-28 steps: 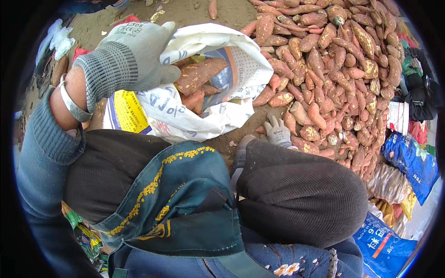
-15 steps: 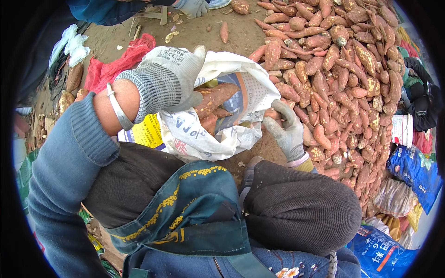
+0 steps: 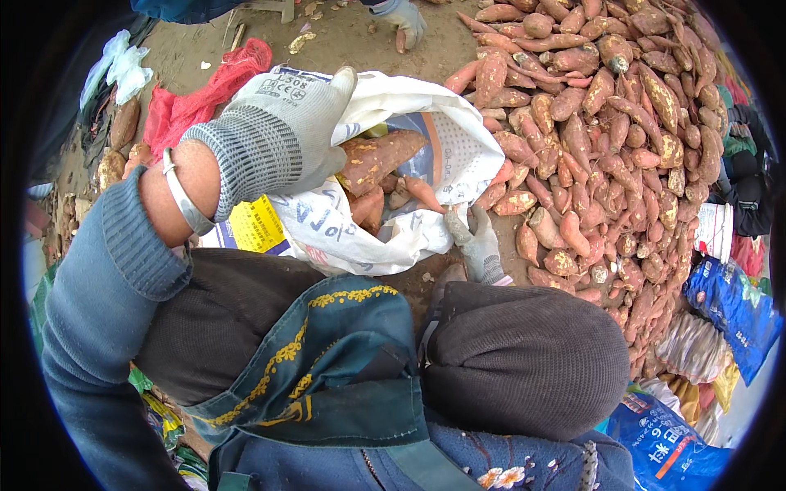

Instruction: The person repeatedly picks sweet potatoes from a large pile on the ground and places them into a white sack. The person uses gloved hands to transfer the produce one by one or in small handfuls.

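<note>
A white woven sack lies with its mouth wide, sweet potatoes inside it. My left hand, in a grey-white glove, is closed on the left side of its rim, thumb raised; the fingers inside are partly hidden. At the lower right of the rim is my gloved right hand, its fingers apart and touching the sack's edge. A slim sweet potato lies in the mouth just beyond those fingertips.
A big heap of sweet potatoes rises to the right. Red netting lies to the left. Another person's gloved hand is at the top, by a sweet potato. Blue bags and a white bucket stand far right.
My right hand has moved left and slightly down to the sack's rim. A slim sweet potato now shows in the mouth. The other person's hand has shifted right.
</note>
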`<state>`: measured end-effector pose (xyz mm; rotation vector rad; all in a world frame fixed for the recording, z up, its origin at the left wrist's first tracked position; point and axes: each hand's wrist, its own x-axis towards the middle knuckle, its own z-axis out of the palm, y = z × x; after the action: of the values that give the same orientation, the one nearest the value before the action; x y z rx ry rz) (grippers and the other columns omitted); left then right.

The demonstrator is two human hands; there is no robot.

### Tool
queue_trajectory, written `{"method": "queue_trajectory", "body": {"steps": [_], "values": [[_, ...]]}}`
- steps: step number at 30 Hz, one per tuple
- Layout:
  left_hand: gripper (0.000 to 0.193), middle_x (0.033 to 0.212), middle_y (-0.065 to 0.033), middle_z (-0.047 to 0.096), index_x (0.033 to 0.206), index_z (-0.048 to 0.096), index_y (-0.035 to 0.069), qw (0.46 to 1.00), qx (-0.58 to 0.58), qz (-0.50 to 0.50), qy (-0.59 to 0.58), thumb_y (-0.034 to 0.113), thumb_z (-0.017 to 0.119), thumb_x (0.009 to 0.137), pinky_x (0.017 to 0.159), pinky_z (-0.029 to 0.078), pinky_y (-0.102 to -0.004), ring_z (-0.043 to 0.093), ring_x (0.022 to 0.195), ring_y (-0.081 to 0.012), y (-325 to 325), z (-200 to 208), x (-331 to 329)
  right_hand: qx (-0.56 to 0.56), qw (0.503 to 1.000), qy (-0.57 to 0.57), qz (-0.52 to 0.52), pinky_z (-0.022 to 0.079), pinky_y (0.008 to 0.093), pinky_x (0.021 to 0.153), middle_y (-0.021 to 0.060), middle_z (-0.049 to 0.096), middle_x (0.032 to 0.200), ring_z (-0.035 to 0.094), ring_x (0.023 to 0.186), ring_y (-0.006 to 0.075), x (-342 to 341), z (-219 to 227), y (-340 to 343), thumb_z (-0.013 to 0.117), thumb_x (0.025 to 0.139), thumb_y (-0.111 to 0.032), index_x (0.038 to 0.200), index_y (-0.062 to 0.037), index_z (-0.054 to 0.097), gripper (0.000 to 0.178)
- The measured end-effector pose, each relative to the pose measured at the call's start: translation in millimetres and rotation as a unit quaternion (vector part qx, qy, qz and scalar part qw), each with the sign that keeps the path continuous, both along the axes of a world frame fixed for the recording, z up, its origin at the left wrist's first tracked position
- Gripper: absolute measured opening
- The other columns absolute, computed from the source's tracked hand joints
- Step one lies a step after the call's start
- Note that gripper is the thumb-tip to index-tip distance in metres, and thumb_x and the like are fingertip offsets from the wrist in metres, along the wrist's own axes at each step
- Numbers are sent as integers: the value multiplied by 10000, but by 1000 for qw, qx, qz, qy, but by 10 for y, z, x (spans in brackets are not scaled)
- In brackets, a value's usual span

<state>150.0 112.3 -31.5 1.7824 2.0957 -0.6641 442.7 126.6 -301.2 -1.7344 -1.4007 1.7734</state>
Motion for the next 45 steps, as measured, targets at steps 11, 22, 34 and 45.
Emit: {"method": "queue_trajectory", "body": {"steps": [11, 22, 34, 45], "values": [[770, 1468, -214, 502, 1509, 429, 83, 946, 257, -174, -88, 306, 762, 852, 1151, 430, -479, 488, 1382, -404, -15, -152, 93, 1, 987, 101, 129, 434, 241, 488, 36, 663, 717, 578, 551, 90, 62, 1425, 564, 696, 980, -260, 1078, 12, 728, 291], [423, 1120, -150, 671, 1210, 663, 13, 856, 132, -111, -488, 314, 720, 918, 897, 543, -377, 674, 1006, -290, 108, -93, 255, 78, 934, 337, 92, 477, 243, 442, 92, 725, 830, 605, 516, 121, -335, 2139, 613, 594, 1034, -177, 1164, 24, 680, 255], [288, 1009, -166, 733, 1012, 757, 70, 936, 119, -213, -255, 331, 642, 969, 837, 570, -430, 727, 932, -335, 106, 22, 456, 373, 863, -90, 328, 578, 396, 745, 157, 743, 886, 749, 823, 279, -472, 1758, 567, 614, 970, -273, 1068, -97, 727, 231], [498, 1257, -169, 626, 1212, 666, 50, 967, 87, -227, -76, 438, 716, 903, 1135, 379, -491, 563, 1278, -330, 129, -62, 393, 96, 776, -281, 556, 562, 411, 849, 101, 750, 1160, 728, 1019, 287, 846, 893, 419, 682, 950, -317, 1306, -189, 686, 378]]}}
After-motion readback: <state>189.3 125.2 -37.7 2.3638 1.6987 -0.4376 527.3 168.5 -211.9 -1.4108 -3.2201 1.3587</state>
